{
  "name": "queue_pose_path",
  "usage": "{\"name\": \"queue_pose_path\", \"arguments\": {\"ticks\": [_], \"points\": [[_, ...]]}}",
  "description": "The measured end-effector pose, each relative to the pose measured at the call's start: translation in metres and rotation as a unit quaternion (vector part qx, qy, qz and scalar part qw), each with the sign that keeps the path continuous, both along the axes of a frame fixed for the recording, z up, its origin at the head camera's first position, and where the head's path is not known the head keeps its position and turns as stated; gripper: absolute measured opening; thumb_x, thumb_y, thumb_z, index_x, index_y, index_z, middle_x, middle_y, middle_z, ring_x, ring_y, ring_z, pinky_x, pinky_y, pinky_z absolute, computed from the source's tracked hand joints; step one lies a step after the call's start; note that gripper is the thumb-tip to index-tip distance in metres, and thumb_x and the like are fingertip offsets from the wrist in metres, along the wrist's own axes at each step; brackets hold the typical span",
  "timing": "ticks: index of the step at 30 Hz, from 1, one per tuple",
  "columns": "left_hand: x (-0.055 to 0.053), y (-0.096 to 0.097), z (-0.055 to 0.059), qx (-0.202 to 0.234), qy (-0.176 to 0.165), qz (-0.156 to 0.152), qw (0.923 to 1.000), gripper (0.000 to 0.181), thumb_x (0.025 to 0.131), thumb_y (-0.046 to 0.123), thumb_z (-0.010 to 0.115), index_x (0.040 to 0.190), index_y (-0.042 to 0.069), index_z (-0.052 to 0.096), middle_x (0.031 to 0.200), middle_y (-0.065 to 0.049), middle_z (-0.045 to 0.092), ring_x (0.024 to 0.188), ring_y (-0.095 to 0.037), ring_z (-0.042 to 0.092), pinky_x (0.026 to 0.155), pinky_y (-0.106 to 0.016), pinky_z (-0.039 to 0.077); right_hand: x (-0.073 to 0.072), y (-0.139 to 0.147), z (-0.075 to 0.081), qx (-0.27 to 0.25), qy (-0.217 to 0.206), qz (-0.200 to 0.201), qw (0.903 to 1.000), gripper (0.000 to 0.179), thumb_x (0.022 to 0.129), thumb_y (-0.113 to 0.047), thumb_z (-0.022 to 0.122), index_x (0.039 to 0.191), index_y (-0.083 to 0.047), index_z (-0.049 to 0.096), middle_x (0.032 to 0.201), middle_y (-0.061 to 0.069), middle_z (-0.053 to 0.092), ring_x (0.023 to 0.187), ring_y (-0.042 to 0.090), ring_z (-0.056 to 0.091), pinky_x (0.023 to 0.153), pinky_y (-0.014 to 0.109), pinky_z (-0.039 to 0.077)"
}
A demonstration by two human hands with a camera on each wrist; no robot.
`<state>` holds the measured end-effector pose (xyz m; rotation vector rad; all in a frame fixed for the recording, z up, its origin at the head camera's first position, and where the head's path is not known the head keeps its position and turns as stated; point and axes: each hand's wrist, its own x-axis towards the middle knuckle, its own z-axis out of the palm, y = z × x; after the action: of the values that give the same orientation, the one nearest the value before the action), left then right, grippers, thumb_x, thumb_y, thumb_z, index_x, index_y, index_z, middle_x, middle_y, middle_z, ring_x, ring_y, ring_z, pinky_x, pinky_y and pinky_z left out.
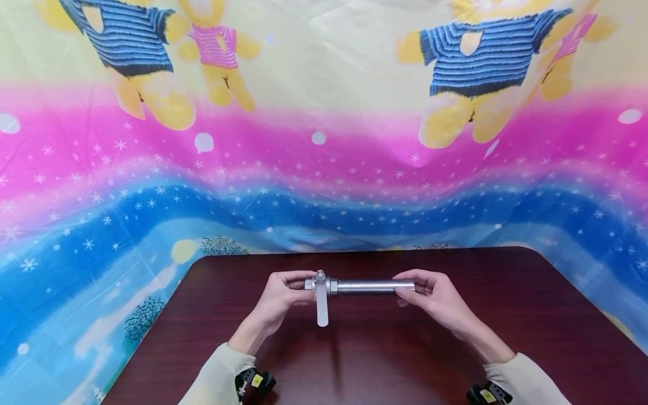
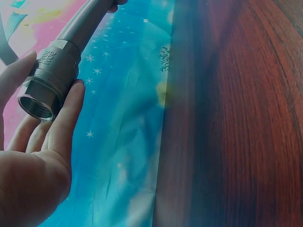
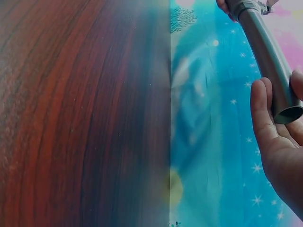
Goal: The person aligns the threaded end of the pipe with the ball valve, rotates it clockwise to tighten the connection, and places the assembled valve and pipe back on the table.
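So the silver metal valve with a flat lever (image 1: 322,301) and the smooth silver metal pipe (image 1: 372,287) joined to it are held over the dark red-brown wooden table (image 1: 385,351). Left hand (image 1: 275,298) pinches the valve end, right hand (image 1: 437,295) pinches the pipe's far end, probably to keep it all level. Head cam hides the ends; left wrist shows internal threads (image 2: 38,108), right wrist a hollow pipe mouth (image 3: 289,115).

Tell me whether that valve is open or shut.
The valve is probably shut: its lever lies crosswise to the pipe. I can't see clearly inside to confirm.
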<state>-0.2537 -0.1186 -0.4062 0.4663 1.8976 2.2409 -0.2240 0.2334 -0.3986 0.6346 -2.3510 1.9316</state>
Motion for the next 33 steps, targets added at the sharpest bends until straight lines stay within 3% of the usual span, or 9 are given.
{"name": "queue_pose_path", "arguments": {"ticks": [5, 10, 16, 21, 27, 33], "points": [[-0.0001, 0.0005, 0.0007, -0.001, -0.008, 0.004, 1.0, 0.049, 0.082, -0.011, 0.076, 0.13, -0.014, 0.067, 0.105, -0.019, 0.077, 0.085, -0.021, 0.077, 0.08, -0.039, 0.063, -0.0001, 0.0002, 0.0003, -0.009, 0.013, 0.016, 0.9998, 0.039, 0.093, 0.002, 0.078, 0.129, 0.007, 0.064, 0.113, 0.021, 0.069, 0.089, 0.025, 0.074, 0.078, 0.038, 0.063], [-0.0004, 0.0004, 0.0015, -0.004, -0.003, 0.005, 1.0, 0.049, 0.082, -0.01, 0.076, 0.131, -0.013, 0.067, 0.106, -0.018, 0.077, 0.086, -0.021, 0.077, 0.081, -0.042, 0.063, -0.0009, 0.0, 0.0007, 0.012, 0.001, 0.001, 0.9999, 0.03, 0.099, -0.01, 0.074, 0.126, 0.004, 0.069, 0.1, 0.019, 0.073, 0.082, 0.027, 0.074, 0.077, 0.036, 0.063], [-0.0013, 0.0012, 0.0016, -0.003, -0.002, 0.008, 1.0, 0.049, 0.082, -0.009, 0.077, 0.129, -0.012, 0.068, 0.105, -0.017, 0.078, 0.085, -0.02, 0.078, 0.078, -0.037, 0.063, -0.0026, -0.0011, -0.0004, -0.005, 0.008, 0.017, 0.9998, 0.039, 0.095, -0.002, 0.077, 0.131, 0.005, 0.064, 0.115, 0.024, 0.069, 0.085, 0.029, 0.074, 0.077, 0.041, 0.064], [-0.0018, 0.0022, 0.0016, -0.005, -0.002, 0.003, 1.0, 0.048, 0.083, -0.009, 0.077, 0.13, -0.013, 0.067, 0.106, -0.018, 0.077, 0.085, -0.02, 0.077, 0.078, -0.036, 0.063, -0.0031, -0.0014, -0.0005, 0.011, -0.006, -0.004, 0.9999, 0.031, 0.099, -0.011, 0.075, 0.126, 0.004, 0.069, 0.099, 0.019, 0.073, 0.082, 0.029, 0.074, 0.077, 0.037, 0.063], [-0.0018, 0.0014, 0.0021, -0.002, 0.002, 0.0, 1.0, 0.048, 0.083, -0.009, 0.076, 0.13, -0.015, 0.066, 0.107, -0.02, 0.077, 0.086, -0.02, 0.078, 0.08, -0.037, 0.063, -0.0024, -0.0009, -0.0002, -0.004, 0.001, 0.015, 0.9999, 0.04, 0.094, -0.002, 0.078, 0.131, 0.006, 0.064, 0.113, 0.02, 0.07, 0.085, 0.03, 0.074, 0.077, 0.041, 0.064], [-0.0006, 0.003, 0.0024, 0.004, -0.003, -0.001, 1.0, 0.05, 0.082, -0.01, 0.076, 0.131, -0.015, 0.065, 0.108, -0.02, 0.077, 0.088, -0.02, 0.077, 0.079, -0.036, 0.063, -0.002, -0.0019, 0.0003, 0.012, -0.016, -0.003, 0.9998, 0.033, 0.099, -0.011, 0.075, 0.127, 0.005, 0.068, 0.102, 0.017, 0.073, 0.082, 0.027, 0.074, 0.078, 0.037, 0.063]]}}
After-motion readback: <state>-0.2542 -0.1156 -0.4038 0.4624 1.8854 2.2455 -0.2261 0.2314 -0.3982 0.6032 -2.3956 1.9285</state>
